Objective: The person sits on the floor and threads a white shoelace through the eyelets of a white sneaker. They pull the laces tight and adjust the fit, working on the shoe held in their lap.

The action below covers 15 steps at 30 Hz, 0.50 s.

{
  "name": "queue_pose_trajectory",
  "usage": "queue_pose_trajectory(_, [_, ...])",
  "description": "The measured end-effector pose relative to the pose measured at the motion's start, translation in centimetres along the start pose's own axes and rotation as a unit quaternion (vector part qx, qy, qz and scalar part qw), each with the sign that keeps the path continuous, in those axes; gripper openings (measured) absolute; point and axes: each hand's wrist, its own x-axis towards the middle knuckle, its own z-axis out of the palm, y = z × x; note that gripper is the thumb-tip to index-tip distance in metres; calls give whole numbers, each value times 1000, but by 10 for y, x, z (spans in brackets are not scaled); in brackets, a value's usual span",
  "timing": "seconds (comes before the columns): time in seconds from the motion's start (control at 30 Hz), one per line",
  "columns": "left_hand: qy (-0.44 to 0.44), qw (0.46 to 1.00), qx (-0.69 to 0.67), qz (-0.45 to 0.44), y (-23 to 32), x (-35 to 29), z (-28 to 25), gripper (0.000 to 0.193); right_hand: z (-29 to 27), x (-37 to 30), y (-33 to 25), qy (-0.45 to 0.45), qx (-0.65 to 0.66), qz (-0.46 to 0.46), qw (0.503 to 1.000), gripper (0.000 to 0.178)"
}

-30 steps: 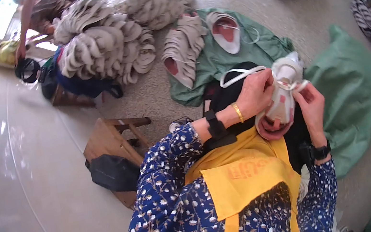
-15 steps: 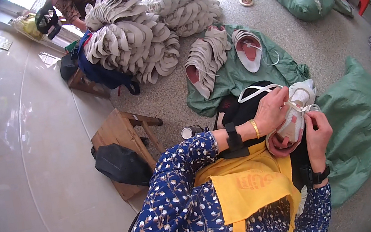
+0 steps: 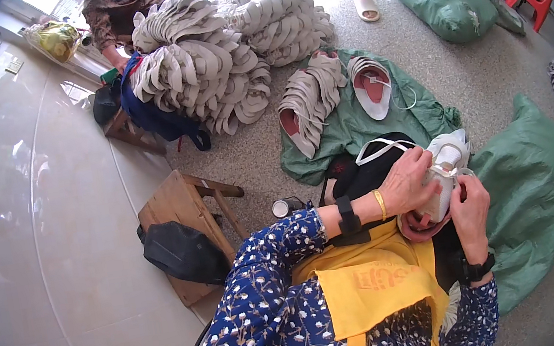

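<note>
A white-and-beige shoe upper [image 3: 439, 199] with a pink lining lies in my lap, its opening toward me. My left hand [image 3: 405, 183] reaches over it from the left, fingers curled and closed at the white shoelace [image 3: 448, 171]. On the other side my right hand [image 3: 470, 206] pinches the lace between thumb and forefinger. Its fingertips partly hide the lace. A white band [image 3: 382, 149] loops over the dark cloth beside my left fingers. In front, a row of nested shoe uppers [image 3: 309, 102] and one single upper [image 3: 372, 89] rest on a green cloth [image 3: 350, 134].
Large piles of grey uppers [image 3: 202, 69] stand at the far left, where another person [image 3: 115, 17] sits. A wooden stool [image 3: 178, 210] bearing a black bag [image 3: 184, 251] is on my left. Green sacks [image 3: 532, 183] lie at my right and farther back, near a red stool [image 3: 536, 3].
My hands have come closer together over the upper, the right one moving slightly down and left. The left fingers have shifted lower. The view has tilted up a little.
</note>
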Motion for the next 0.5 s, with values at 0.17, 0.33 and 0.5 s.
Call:
queue_pose_trajectory(0.17, [-58, 997, 57, -16, 6, 0, -3, 37, 1, -3, -9, 17, 16, 9, 1000, 17])
queue_pose_trajectory(0.33, [-121, 965, 228, 38, 12, 1, 1, 36, -2, -4, -8, -21, -69, -98, 993, 16])
queue_pose_trajectory(0.5, [-149, 947, 279, 57, 7, 3, 6, 33, -3, 5, -6, -99, -183, -103, 973, 11])
